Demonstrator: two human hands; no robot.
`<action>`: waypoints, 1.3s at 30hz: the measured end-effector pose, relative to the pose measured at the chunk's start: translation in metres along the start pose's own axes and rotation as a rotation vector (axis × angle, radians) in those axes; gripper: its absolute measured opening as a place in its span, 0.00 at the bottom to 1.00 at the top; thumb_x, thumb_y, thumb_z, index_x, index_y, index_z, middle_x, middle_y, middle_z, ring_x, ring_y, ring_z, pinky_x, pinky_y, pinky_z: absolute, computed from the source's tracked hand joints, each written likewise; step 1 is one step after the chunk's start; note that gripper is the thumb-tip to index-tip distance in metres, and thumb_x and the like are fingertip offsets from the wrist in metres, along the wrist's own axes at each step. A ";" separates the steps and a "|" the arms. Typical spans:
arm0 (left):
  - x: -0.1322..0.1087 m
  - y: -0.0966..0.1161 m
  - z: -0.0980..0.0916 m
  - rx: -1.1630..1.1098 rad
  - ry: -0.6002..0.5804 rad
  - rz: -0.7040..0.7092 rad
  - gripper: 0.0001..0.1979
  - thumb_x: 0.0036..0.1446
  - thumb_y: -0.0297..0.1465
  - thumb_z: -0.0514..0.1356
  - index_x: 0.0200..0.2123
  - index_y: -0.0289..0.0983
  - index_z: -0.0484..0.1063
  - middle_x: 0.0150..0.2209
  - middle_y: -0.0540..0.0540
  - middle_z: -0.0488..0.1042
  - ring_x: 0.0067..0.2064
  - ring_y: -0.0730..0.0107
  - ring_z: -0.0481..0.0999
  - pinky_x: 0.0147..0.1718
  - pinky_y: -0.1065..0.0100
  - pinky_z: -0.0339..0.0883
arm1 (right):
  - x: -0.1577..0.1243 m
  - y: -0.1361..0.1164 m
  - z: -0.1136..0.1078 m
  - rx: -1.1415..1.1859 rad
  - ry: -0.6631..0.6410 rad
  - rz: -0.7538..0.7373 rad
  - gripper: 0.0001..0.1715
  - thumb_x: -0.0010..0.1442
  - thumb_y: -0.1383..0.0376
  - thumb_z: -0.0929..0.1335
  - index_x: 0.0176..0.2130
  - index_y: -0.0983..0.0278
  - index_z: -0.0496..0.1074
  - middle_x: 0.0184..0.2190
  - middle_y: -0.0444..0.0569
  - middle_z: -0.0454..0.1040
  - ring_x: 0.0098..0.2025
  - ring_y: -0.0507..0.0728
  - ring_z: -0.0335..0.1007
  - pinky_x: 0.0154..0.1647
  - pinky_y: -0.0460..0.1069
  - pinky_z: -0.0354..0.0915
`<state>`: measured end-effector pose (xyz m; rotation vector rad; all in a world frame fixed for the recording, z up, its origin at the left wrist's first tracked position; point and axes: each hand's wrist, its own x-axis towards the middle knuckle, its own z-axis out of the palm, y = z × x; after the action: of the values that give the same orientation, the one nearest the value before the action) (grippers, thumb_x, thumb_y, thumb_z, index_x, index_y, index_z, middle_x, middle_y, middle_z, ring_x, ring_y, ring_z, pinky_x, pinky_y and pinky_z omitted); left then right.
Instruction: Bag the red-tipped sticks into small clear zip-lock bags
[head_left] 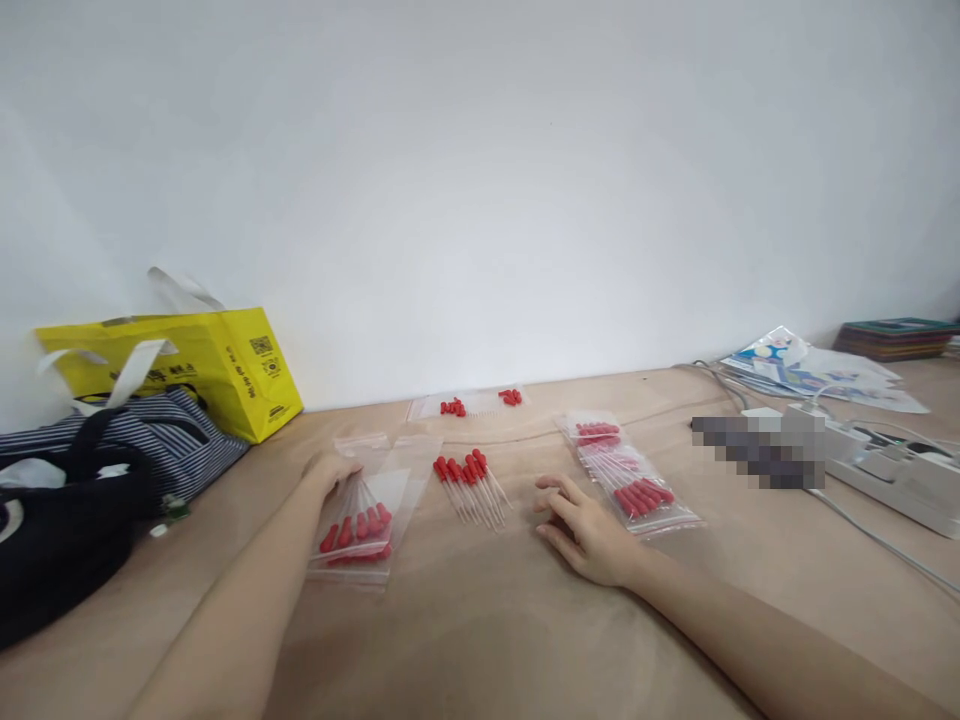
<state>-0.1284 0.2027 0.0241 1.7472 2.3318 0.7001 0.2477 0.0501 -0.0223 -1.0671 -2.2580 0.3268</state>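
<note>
Over on the left, my left hand (331, 470) is closed at the narrow ends of several clear droppers with red bulbs (361, 525); its fingers are partly hidden. These droppers fan toward me over a clear zip bag (352, 578), and more red bulbs show beneath. A loose group of red-bulbed droppers (469, 485) lies between my hands, bulbs pointing away. My right hand (589, 535) rests on the table with its fingers apart and slightly curled, holding nothing. Just right of it is another zip bag (675, 517) with several droppers inside.
Farther back, a flat clear bag (480, 405) holds more red bulbs. A yellow bag (262, 370), a striped bag (191, 455) and a black bag (67, 550) stand left. A power strip (900, 480) with cables, printed sheets (817, 370) and stacked boards (892, 338) lie right.
</note>
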 end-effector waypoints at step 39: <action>-0.217 0.035 0.013 -0.172 -0.522 0.912 0.25 0.54 0.40 0.56 0.54 0.44 0.56 0.57 0.43 0.55 0.55 0.54 0.57 0.51 0.56 0.54 | -0.003 -0.035 0.000 0.082 -0.192 -0.321 0.19 0.50 0.57 0.66 0.41 0.62 0.71 0.38 0.51 0.69 0.38 0.57 0.63 0.40 0.54 0.58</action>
<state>-0.0256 0.0109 -0.0059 2.4870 1.0580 0.4220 0.2275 0.0253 -0.0075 -0.6388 -2.5145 0.3950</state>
